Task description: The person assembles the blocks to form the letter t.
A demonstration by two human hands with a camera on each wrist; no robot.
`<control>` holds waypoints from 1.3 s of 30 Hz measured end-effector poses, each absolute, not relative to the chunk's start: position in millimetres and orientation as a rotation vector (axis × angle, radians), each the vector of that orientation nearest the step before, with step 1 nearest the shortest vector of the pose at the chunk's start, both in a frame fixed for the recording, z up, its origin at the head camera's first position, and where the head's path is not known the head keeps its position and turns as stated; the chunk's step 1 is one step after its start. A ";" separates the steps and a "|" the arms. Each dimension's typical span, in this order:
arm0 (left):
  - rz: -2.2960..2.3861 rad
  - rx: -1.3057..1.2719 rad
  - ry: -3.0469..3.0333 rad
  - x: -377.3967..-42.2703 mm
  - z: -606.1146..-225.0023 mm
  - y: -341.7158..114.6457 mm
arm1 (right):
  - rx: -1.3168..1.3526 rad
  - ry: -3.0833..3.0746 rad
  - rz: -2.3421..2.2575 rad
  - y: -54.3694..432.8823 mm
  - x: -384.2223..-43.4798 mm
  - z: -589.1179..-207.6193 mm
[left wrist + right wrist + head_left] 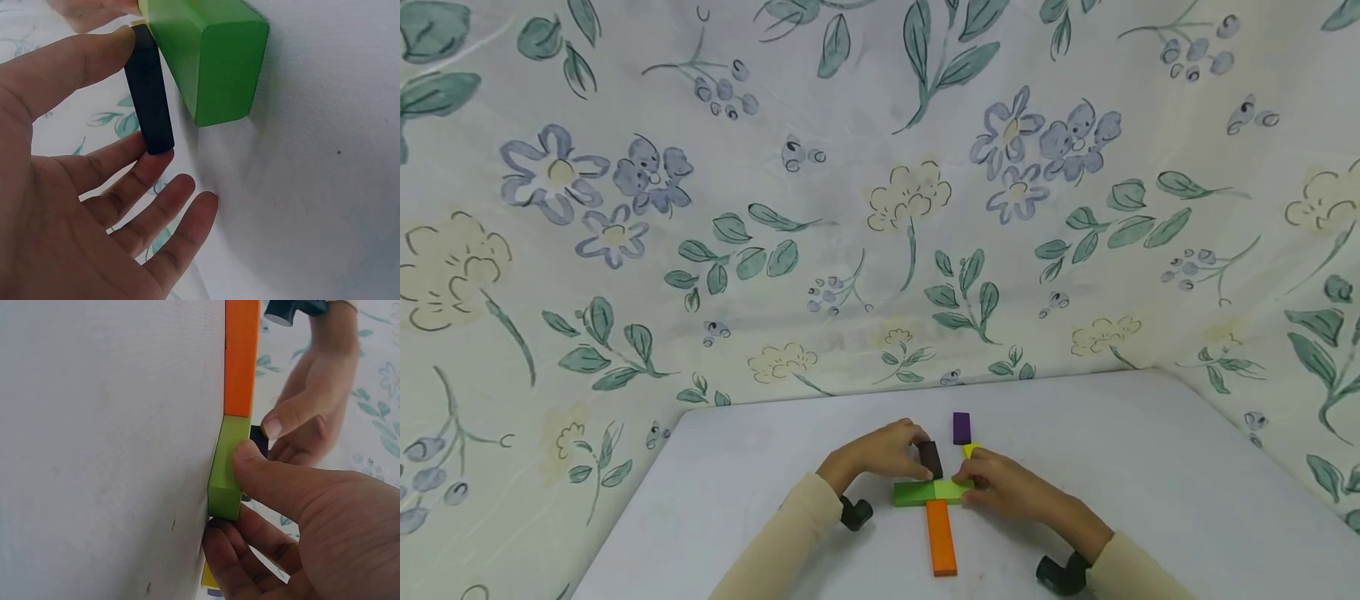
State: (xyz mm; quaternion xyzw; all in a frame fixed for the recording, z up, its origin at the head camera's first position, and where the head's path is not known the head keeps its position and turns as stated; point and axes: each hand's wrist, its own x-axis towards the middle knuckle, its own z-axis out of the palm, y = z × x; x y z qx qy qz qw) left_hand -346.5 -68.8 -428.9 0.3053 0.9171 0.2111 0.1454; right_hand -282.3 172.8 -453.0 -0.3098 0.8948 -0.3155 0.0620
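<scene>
My left hand (880,452) pinches a small black block (150,94) between thumb and fingertips, at the far side of a green block (913,494). The block tilts slightly in the head view. My right hand (1011,485) grips the light green block (229,462), its thumb on one long face and fingers round the outer end. Green and light green blocks lie end to end in a row on the table. An orange block (942,537) extends from the near side of that row, where the two greens meet.
Beyond the right hand's fingers lies a yellow block (971,450), partly hidden, with a purple block (962,427) farther back. All lie on a white table (737,467). A flower-patterned sheet (850,208) hangs behind it. Dark wrist cameras (856,513) sit under both wrists.
</scene>
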 end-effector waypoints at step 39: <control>0.500 0.903 2.643 -348.0 -444.4 -72.4 | -0.916 2.733 -0.932 171.9 -284.2 -455.8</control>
